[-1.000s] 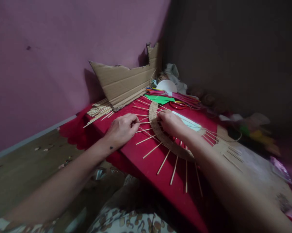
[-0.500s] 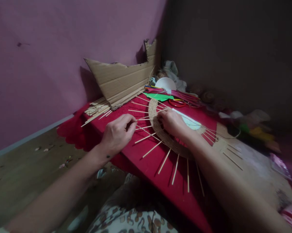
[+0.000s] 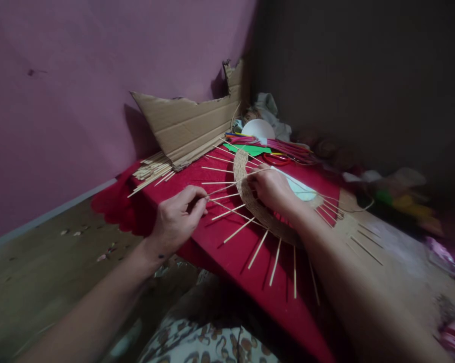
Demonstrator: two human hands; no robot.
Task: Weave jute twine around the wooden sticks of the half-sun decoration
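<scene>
My left hand (image 3: 180,214) pinches a thin strand of twine (image 3: 227,188) off the outer edge of the weaving. From those fingertips one length runs down to the woven band and another crosses toward my right hand (image 3: 272,187). That hand is closed at the inner edge of the curved woven band (image 3: 255,206), its fingertips partly hidden; twine passes over it. Thin wooden sticks (image 3: 258,249) stick out from the band like spokes. Part of the ring is covered by my right forearm. A loose tail of twine (image 3: 358,210) curves off to the right.
Red cloth (image 3: 227,242) covers the table. Torn cardboard (image 3: 197,123) leans on the wall, with a bundle of sticks (image 3: 151,169) beside it. Behind the weaving are green paper (image 3: 250,150), red-handled scissors (image 3: 276,160) and a white round object (image 3: 258,129).
My left hand has drawn slightly left and down, pulling the twine straighter away from the band. My right hand stays at the band's inner edge. The view has shifted a little.
</scene>
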